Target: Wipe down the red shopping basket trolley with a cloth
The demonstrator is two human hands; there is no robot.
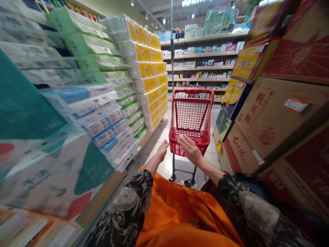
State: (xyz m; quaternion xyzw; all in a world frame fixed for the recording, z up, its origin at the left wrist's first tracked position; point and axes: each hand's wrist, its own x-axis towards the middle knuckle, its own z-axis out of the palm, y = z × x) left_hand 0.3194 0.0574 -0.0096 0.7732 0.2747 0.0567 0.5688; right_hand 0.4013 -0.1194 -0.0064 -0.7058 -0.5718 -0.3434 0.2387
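In front of me stands a red plastic shopping cart with a mesh panel and dark wheels on a pale tiled floor. My left hand is just left of the cart's lower basket, its fingers stretched forward and holding nothing. In front of that basket is my right hand, fingers extended and slightly bent. It overlaps the basket's near edge in view; whether it touches the cart I cannot tell. A pale spot shows at its fingertips, too blurred to name.
Along the left rise stacks of tissue packs and other wrapped packs. Cardboard boxes line the right side of the narrow aisle. Shelves of small packaged goods cross the back. A thin metal pole stands behind the cart.
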